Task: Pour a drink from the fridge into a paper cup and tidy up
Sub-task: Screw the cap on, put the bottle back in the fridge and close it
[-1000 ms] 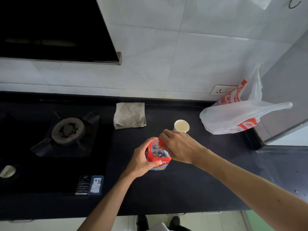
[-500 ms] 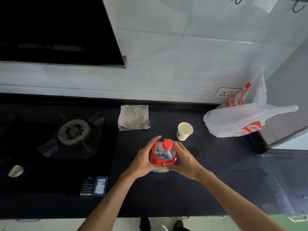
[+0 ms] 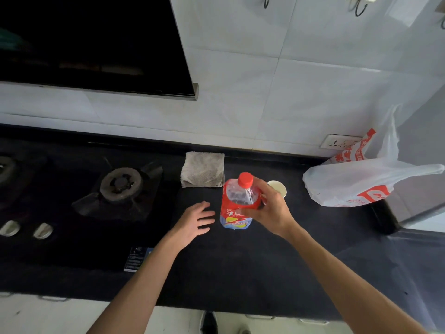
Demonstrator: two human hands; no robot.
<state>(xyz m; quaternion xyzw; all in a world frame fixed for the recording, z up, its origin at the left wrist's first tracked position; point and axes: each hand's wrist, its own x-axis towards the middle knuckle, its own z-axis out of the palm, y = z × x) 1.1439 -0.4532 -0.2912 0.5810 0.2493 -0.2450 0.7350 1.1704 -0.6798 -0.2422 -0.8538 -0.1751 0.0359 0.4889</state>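
The left hand (image 3: 195, 220) has been taken off the clear plastic bottle with the red label (image 3: 234, 208) since half a second ago and is held just beside it, fingers spread, holding nothing. The bottle is gripped at its shoulder by the right hand (image 3: 269, 210), fingers and thumb curled round it, upright over the black countertop (image 3: 240, 261). Its red screw cap (image 3: 245, 178) is on. The white paper cup (image 3: 280, 189) is partly hidden just behind the right hand. A folded grey cloth (image 3: 203, 173) lies behind the bottle, and a white-and-red plastic bag (image 3: 361, 182) is seen further right.

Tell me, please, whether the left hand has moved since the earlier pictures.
Yes: the left hand released the bottle and moved left toward the burner.
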